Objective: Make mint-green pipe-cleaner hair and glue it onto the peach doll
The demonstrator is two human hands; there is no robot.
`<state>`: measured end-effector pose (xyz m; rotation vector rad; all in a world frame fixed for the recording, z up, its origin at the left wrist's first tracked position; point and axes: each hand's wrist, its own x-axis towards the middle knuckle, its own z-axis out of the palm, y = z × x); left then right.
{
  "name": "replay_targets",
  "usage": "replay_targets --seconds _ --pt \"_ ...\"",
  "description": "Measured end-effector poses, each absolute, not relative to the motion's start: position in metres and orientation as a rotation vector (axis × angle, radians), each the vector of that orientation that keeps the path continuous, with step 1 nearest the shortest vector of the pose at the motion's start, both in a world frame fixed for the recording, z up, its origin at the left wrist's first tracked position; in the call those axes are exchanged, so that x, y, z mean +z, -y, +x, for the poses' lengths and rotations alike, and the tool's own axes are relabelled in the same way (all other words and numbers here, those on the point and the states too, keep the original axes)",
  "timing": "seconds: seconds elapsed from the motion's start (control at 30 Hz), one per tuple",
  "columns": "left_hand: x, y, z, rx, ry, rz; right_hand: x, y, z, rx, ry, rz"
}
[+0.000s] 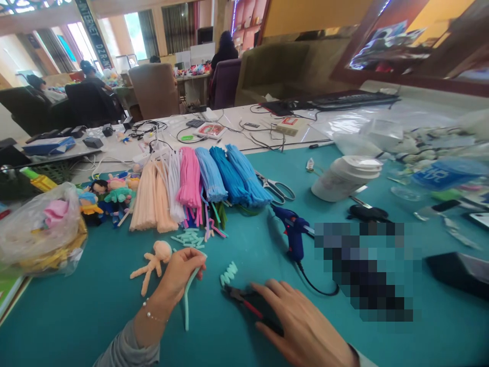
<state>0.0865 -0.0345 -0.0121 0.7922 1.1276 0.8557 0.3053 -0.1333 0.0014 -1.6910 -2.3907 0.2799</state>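
Observation:
Pinched between the thumb and fingers of my left hand (186,270) is a mint-green pipe cleaner (187,306), its long end hanging toward me. My right hand (294,316) has its fingers stretched out over cutting pliers (248,304) with red and black handles; whether it touches them I cannot tell. Just beyond the pliers' jaws lies a zigzag-bent mint pipe cleaner (228,273). Short mint pieces (190,238) lie in a pile above my left hand. A peach pipe-cleaner doll body (153,264) with a round head lies left of that hand.
Bundles of pipe cleaners in peach (153,199), pink (188,178) and blue (233,176) line the mat's back. Scissors (280,188), a blue glue gun (293,232) with its cord and a white cup (344,178) stand right of them. Small dolls (114,193) and a plastic bag (42,224) lie left.

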Motion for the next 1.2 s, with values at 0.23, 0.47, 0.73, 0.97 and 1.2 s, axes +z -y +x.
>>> replay_targets --seconds 0.23,0.47,0.73,0.97,1.2 --pt "-0.011 0.034 0.087 0.905 -1.133 0.749 -0.003 0.143 0.319 0.351 2.358 -1.61" --pt "-0.013 0.035 0.087 0.931 -1.11 0.715 -0.018 0.148 0.336 0.037 2.206 -1.835" --pt "-0.014 0.035 0.086 0.927 -1.112 0.704 -0.028 0.138 0.313 -0.091 2.113 -1.928" --pt "-0.014 0.036 0.087 0.875 -1.087 0.71 -0.037 0.137 0.312 -0.115 2.099 -1.893" --pt "-0.012 0.04 0.088 0.803 -1.024 0.726 -0.02 0.133 0.306 0.024 1.987 -1.703"
